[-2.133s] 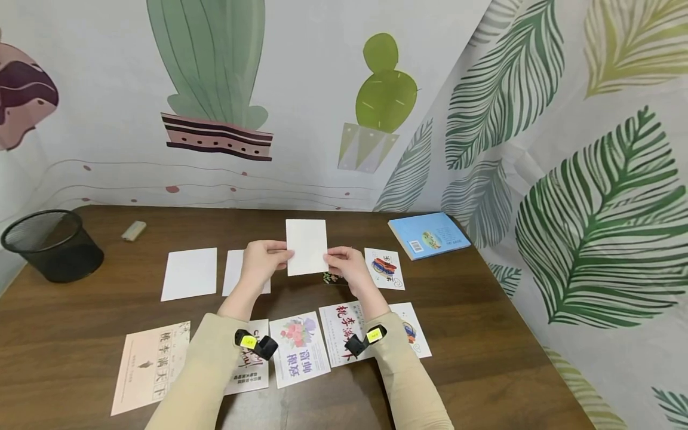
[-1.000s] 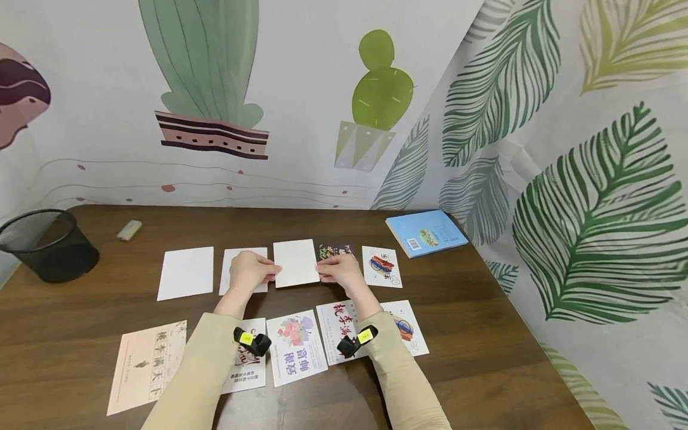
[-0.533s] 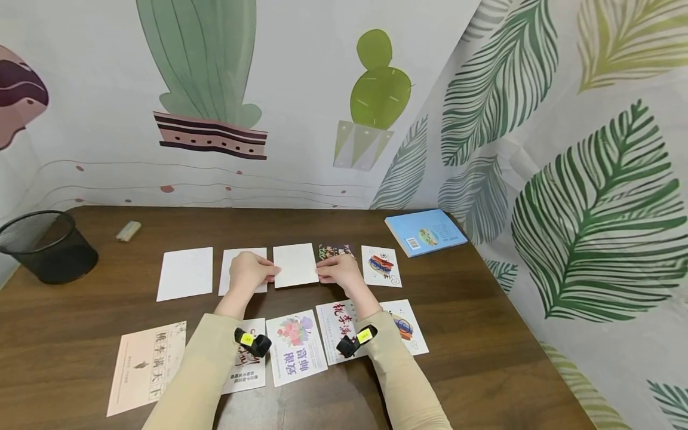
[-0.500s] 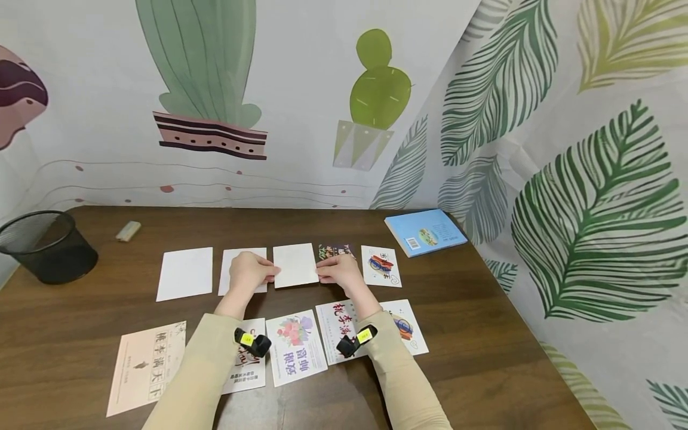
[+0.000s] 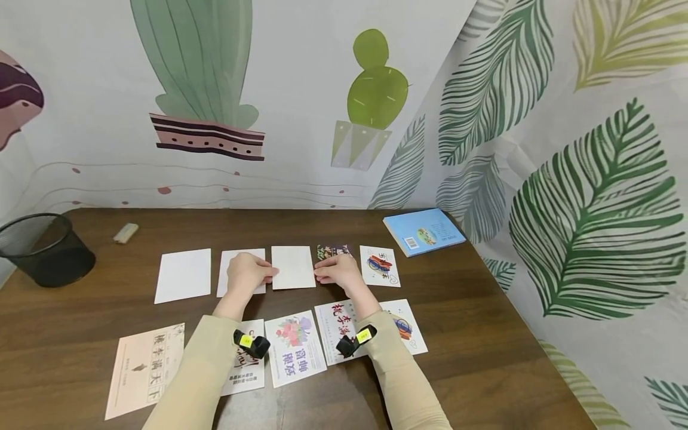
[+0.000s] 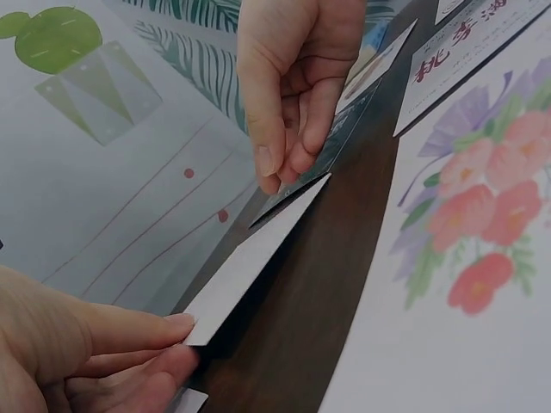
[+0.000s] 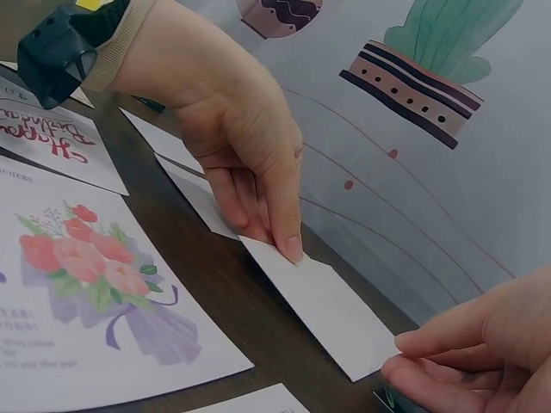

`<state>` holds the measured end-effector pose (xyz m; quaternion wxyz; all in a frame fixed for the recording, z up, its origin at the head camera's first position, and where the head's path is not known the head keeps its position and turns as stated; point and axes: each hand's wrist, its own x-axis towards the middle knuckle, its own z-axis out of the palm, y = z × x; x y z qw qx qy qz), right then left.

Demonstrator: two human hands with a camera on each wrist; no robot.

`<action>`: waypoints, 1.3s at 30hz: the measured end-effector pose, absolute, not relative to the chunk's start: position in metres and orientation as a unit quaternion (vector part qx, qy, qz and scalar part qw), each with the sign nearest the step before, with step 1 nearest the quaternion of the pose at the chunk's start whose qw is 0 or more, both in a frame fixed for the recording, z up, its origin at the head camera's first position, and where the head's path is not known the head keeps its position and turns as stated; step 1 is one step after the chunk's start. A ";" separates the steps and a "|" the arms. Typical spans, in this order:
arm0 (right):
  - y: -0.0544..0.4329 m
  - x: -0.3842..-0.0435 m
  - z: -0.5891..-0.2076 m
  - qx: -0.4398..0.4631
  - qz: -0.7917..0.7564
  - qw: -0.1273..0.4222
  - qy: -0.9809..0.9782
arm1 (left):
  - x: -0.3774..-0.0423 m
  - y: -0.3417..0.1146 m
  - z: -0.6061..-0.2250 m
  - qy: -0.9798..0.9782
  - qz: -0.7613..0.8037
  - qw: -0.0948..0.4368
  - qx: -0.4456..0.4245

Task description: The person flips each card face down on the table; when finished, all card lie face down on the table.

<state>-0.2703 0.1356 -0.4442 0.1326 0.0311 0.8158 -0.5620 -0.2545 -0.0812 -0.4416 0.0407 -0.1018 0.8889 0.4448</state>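
A blank white card [image 5: 292,267] lies low over the table in the middle of the far row. My left hand [image 5: 245,275] pinches its left edge between thumb and fingers; the left wrist view shows that hold [image 6: 129,344] and a dark gap beneath the card. At the opposite edge, the thumb and fingertips of my right hand [image 5: 340,272] hold the card; in the right wrist view that hand [image 7: 482,353] is at its near corner. A dark floral card [image 5: 333,251] is partly covered by my right hand. Another white card [image 5: 228,263] lies partly behind my left hand.
A white card [image 5: 183,275] lies left; a colourful printed card [image 5: 379,266] lies right. Nearer are a peach card [image 5: 142,373], a flower card [image 5: 295,349] and red-lettered cards under the arms. A mesh bin [image 5: 54,257], an eraser [image 5: 126,233] and a blue book [image 5: 424,232] stand farther back.
Both hands have brought the white card down from a raised, upright position to the far row. In the last half second its right side has turned slightly toward me.
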 end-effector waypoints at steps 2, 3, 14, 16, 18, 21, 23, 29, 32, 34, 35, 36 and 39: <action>0.137 -0.271 -0.444 0.030 -0.562 0.133 0.816 | -0.254 -0.081 -0.441 0.889 0.445 0.040 -0.101; 0.138 -0.271 -0.444 0.028 -0.562 0.133 0.816 | -0.254 -0.082 -0.441 0.888 0.447 0.040 -0.100; 0.160 -0.276 -0.433 -0.070 -0.596 0.095 0.794 | -0.257 -0.078 -0.439 0.865 0.502 0.008 -0.009; 0.166 -0.277 -0.428 -0.077 -0.605 0.084 0.788 | -0.257 -0.074 -0.440 0.848 0.529 0.017 -0.002; 0.171 -0.277 -0.423 -0.074 -0.609 0.077 0.786 | -0.257 -0.069 -0.441 0.830 0.557 0.032 -0.001; 0.181 -0.278 -0.419 -0.066 -0.610 0.076 0.786 | -0.256 -0.061 -0.443 0.804 0.591 0.058 -0.005; 0.188 -0.277 -0.418 -0.061 -0.609 0.078 0.787 | -0.255 -0.055 -0.443 0.789 0.611 0.073 -0.001; 0.212 -0.277 -0.423 -0.037 -0.598 0.100 0.794 | -0.253 -0.041 -0.442 0.750 0.651 0.115 0.016; 0.222 -0.275 -0.425 -0.015 -0.584 0.111 0.804 | -0.252 -0.032 -0.443 0.736 0.662 0.141 0.026; 0.226 -0.273 -0.425 -0.006 -0.581 0.119 0.805 | -0.251 -0.026 -0.445 0.731 0.664 0.153 0.034; 0.228 -0.273 -0.426 -0.005 -0.581 0.122 0.804 | -0.250 -0.022 -0.446 0.731 0.663 0.156 0.036; 0.229 -0.273 -0.426 -0.005 -0.583 0.125 0.802 | -0.249 -0.019 -0.446 0.731 0.662 0.159 0.039; 0.230 -0.272 -0.428 -0.003 -0.590 0.135 0.796 | -0.246 -0.010 -0.449 0.732 0.659 0.166 0.054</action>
